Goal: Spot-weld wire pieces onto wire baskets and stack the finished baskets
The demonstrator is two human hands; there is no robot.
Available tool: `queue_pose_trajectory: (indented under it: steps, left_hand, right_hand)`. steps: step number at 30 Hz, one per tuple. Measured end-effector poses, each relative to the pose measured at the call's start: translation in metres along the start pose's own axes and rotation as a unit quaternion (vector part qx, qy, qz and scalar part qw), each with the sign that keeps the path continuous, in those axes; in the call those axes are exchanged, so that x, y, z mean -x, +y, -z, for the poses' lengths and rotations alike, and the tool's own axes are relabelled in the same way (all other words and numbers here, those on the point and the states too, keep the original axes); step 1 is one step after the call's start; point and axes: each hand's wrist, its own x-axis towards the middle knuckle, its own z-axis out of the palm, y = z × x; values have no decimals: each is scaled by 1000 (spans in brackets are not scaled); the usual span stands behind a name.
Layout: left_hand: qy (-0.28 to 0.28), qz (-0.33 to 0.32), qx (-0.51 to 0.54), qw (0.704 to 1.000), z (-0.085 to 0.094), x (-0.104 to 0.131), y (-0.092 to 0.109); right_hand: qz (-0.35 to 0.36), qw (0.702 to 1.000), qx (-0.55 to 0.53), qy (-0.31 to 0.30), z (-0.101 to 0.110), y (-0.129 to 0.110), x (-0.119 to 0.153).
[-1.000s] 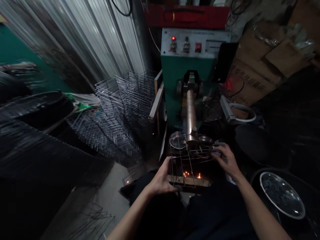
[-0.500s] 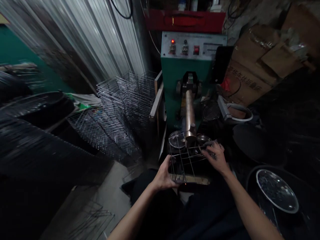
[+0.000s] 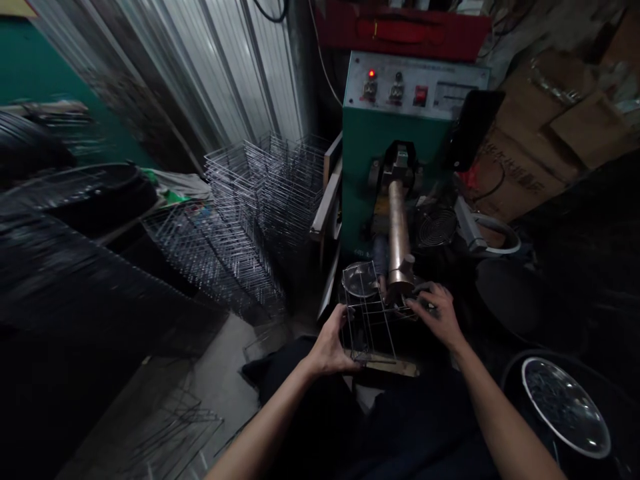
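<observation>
My left hand (image 3: pixel 334 347) is closed on the left side of a small wire frame (image 3: pixel 367 327), thumb near its upper wires. At the frame's right end, just below the tip of a brass-coloured machine arm (image 3: pixel 399 233), my right hand (image 3: pixel 439 313) has its thumb and fingers pinched together; what lies between them is too small and dark to name. The arm juts from a green machine (image 3: pixel 357 167) with a lit red lamp. Behind the frame sits a shiny round dish (image 3: pixel 360 279).
Stacks of wire frames (image 3: pixel 260 193) stand at the left. A metal bowl of small parts (image 3: pixel 566 407) is at the lower right. Cardboard boxes (image 3: pixel 520 167) and a dark phone-like slab (image 3: pixel 475 130) are at the upper right. Loose wires (image 3: pixel 175 433) lie on the floor.
The view has shifted, so the machine appears farther right. The wire frame's right end and my right hand are now closer to the arm's tip.
</observation>
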Motion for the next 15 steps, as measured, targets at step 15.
queue_pose_trajectory:
  steps: [15]
  left_hand:
    - [-18, -1, 0, 1000, 2, -19, 7]
  right_hand:
    - [-12, 1000, 1, -9, 1, 12, -11]
